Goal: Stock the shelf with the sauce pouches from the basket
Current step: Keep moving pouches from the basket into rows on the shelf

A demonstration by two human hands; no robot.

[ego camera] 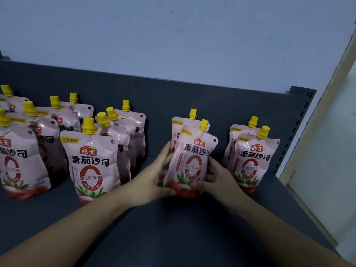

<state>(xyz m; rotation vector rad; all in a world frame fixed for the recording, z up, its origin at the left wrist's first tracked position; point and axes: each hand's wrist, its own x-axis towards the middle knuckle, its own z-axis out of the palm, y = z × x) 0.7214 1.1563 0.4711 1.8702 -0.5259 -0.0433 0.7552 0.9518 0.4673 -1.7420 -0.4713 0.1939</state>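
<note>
Head view. Holds one sauce pouch (189,162) upright on the dark grey shelf (173,228), between both hands. Reaches in from the lower left with a bare forearm. Sets left hand (154,176) against the pouch's left edge, fingers (163,155) nearly straight and pointing up toward the back, thumb tucked low at the front of the base. Reaches in from the lower right likewise. Wraps right hand (219,180) round the right edge, fingers curled and partly hidden behind the pouch, thumb laid across the front at the bottom. Grips from both sides; somewhat blurred. Carries yellow cap uppermost, leaning slightly toward the right fingers.

Just beyond the fingertips, directly behind the held item: second pouch (176,132), upright, overlapped by it.
Outward of the right fingers, near but apart: pair of pouches (250,160), one behind the other.
Outward of the left fingers: cluster of pouches (90,160), several rows deep, caps up, running off the left edge.
Beyond all fingertips: shelf back panel, then pale wall (173,35).
</note>
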